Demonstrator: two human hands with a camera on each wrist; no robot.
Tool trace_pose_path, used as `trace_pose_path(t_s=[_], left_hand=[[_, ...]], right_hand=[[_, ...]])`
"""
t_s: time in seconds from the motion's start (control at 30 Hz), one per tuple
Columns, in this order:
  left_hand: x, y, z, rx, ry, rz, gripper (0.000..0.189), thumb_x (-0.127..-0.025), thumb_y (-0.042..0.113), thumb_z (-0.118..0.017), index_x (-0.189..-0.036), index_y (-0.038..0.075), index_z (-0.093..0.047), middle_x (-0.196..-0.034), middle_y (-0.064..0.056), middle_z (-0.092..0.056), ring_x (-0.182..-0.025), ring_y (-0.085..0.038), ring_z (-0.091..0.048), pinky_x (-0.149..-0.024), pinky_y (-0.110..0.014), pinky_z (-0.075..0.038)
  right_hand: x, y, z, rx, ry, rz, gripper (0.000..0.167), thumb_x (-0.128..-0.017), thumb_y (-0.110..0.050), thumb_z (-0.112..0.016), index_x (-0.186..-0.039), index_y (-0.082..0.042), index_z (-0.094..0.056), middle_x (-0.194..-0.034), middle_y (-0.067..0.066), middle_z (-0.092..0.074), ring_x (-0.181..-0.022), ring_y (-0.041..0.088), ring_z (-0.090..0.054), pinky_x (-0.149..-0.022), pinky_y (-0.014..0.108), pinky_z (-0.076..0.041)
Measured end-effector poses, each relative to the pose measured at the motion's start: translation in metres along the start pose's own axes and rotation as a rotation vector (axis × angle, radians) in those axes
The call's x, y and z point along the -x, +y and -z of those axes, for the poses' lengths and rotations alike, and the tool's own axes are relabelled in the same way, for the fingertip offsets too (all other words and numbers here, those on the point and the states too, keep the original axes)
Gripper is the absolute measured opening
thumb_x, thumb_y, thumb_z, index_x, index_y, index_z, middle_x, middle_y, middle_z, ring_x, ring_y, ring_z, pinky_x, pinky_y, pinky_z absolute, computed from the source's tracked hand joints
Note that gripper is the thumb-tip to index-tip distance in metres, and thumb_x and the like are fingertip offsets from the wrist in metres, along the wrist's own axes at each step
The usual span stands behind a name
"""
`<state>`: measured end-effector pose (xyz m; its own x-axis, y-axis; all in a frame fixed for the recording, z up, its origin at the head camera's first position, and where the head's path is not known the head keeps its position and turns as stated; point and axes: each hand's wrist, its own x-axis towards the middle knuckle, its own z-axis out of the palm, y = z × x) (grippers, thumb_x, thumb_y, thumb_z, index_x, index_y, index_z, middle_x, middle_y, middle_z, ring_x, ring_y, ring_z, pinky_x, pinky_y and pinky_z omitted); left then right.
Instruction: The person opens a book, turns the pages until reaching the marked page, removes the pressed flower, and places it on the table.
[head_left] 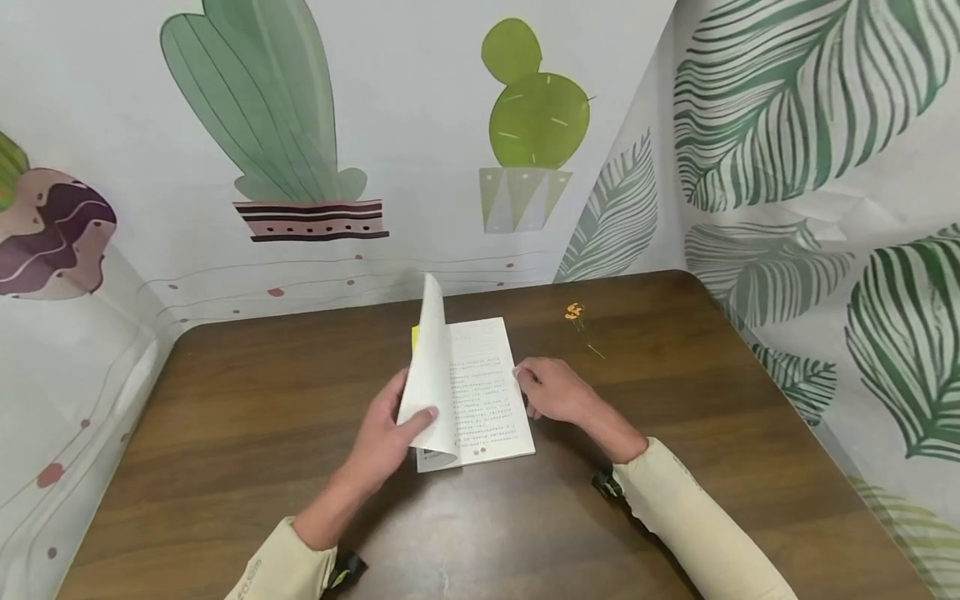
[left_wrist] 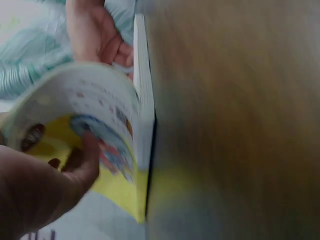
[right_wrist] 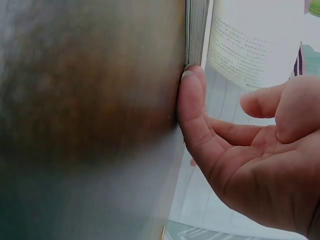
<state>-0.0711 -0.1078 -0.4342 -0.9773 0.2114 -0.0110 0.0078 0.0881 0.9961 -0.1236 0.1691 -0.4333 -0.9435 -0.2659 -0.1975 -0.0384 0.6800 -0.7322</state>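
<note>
A paperback book (head_left: pixel 483 387) lies on the brown table, its right-hand page showing lines of print. My left hand (head_left: pixel 386 429) grips the raised left part of the book, thumb across the white page (head_left: pixel 431 367) and fingers behind it. In the left wrist view that part curves up, with a yellow illustrated cover (left_wrist: pixel 120 192) on its outer side. At the book's right edge is my right hand (head_left: pixel 558 390). Its fingertips touch the edge of the page block (right_wrist: pixel 196 35) in the right wrist view, while the thumb stands apart from the pages.
A small sprig of dried orange flowers (head_left: pixel 574 311) lies on the table (head_left: pixel 262 400) to the right of the book, beyond my right hand. Behind the table hangs a white cloth (head_left: pixel 427 125) printed with cacti and leaves.
</note>
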Motion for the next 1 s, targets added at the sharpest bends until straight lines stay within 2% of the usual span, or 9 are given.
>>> trace_pose_path(t_s=[0.1,0.17,0.23,0.33,0.4,0.5,0.73,0.9,1.0], left_hand=[[0.002,0.002,-0.016,-0.194,0.002,-0.058,0.062,-0.096,0.002,-0.068,-0.156,0.006,-0.049,-0.13,-0.019,-0.067,-0.103,-0.026,-0.068,-0.084,-0.038,-0.059],[0.002,0.002,-0.025,-0.331,0.008,-0.092,0.06,-0.097,0.008,-0.071,-0.154,0.006,-0.052,-0.138,-0.017,-0.066,-0.115,-0.029,-0.067,-0.095,-0.043,-0.056],[0.003,0.003,-0.032,-0.435,0.001,-0.115,0.058,-0.096,0.013,-0.073,-0.151,0.009,-0.056,-0.142,-0.012,-0.065,-0.12,-0.029,-0.066,-0.098,-0.047,-0.055],[0.004,0.003,-0.039,-0.564,-0.054,-0.141,0.056,-0.097,0.023,-0.076,-0.149,0.014,-0.059,-0.151,-0.006,-0.06,-0.143,-0.028,-0.054,-0.114,-0.05,-0.046],[0.004,0.002,-0.042,-0.612,-0.111,-0.148,0.056,-0.097,0.027,-0.078,-0.149,0.017,-0.059,-0.151,-0.002,-0.059,-0.144,-0.026,-0.052,-0.116,-0.05,-0.044],[0.005,-0.002,-0.043,-0.686,-0.191,-0.175,0.057,-0.096,0.029,-0.08,-0.148,0.015,-0.061,-0.157,-0.005,-0.054,-0.152,-0.026,-0.042,-0.122,-0.05,-0.036],[0.009,-0.009,-0.037,-0.85,-0.389,-0.241,0.055,-0.097,0.031,-0.079,-0.147,0.016,-0.064,-0.166,-0.006,-0.042,-0.161,-0.031,-0.024,-0.126,-0.052,-0.03],[0.011,-0.011,-0.035,-0.89,-0.421,-0.265,0.055,-0.098,0.032,-0.077,-0.149,0.018,-0.062,-0.168,-0.004,-0.04,-0.162,-0.029,-0.023,-0.126,-0.053,-0.029],[0.012,-0.012,-0.033,-0.9,-0.424,-0.287,0.053,-0.099,0.032,-0.076,-0.148,0.018,-0.063,-0.166,-0.004,-0.042,-0.161,-0.029,-0.026,-0.126,-0.055,-0.029]], right_hand=[[-0.001,0.0,0.0,-0.033,-0.002,-0.016,0.031,-0.113,-0.019,-0.044,-0.108,0.002,-0.067,-0.082,0.012,-0.065,-0.063,0.022,-0.067,-0.06,0.034,-0.055],[-0.002,0.001,0.0,-0.05,-0.007,-0.026,0.033,-0.114,-0.02,-0.044,-0.101,0.001,-0.066,-0.083,0.012,-0.065,-0.063,0.022,-0.068,-0.061,0.034,-0.056],[-0.003,0.002,-0.001,-0.068,-0.009,-0.038,0.036,-0.114,-0.022,-0.044,-0.098,0.0,-0.065,-0.084,0.013,-0.065,-0.064,0.022,-0.068,-0.062,0.035,-0.058],[-0.004,0.003,-0.001,-0.104,-0.009,-0.049,0.039,-0.115,-0.025,-0.043,-0.097,0.001,-0.065,-0.087,0.015,-0.065,-0.063,0.023,-0.068,-0.062,0.037,-0.059],[-0.004,0.003,-0.001,-0.13,-0.011,-0.054,0.04,-0.116,-0.026,-0.041,-0.1,0.001,-0.066,-0.09,0.017,-0.065,-0.064,0.024,-0.069,-0.062,0.039,-0.06],[-0.004,0.003,0.0,-0.149,-0.016,-0.049,0.041,-0.116,-0.027,-0.041,-0.104,0.001,-0.068,-0.092,0.017,-0.066,-0.064,0.025,-0.069,-0.062,0.039,-0.061],[-0.003,0.004,0.002,-0.098,-0.025,-0.034,0.04,-0.115,-0.033,-0.045,-0.107,-0.003,-0.07,-0.088,0.013,-0.066,-0.065,0.024,-0.069,-0.064,0.038,-0.06],[-0.001,0.003,0.0,-0.023,-0.033,-0.004,0.031,-0.111,-0.027,-0.058,-0.122,0.001,-0.067,-0.083,0.009,-0.067,-0.065,0.021,-0.065,-0.058,0.033,-0.054],[0.001,0.003,-0.001,0.045,-0.036,0.041,0.037,-0.103,-0.022,-0.071,-0.129,0.003,-0.064,-0.084,0.005,-0.066,-0.065,0.016,-0.061,-0.057,0.03,-0.05]])
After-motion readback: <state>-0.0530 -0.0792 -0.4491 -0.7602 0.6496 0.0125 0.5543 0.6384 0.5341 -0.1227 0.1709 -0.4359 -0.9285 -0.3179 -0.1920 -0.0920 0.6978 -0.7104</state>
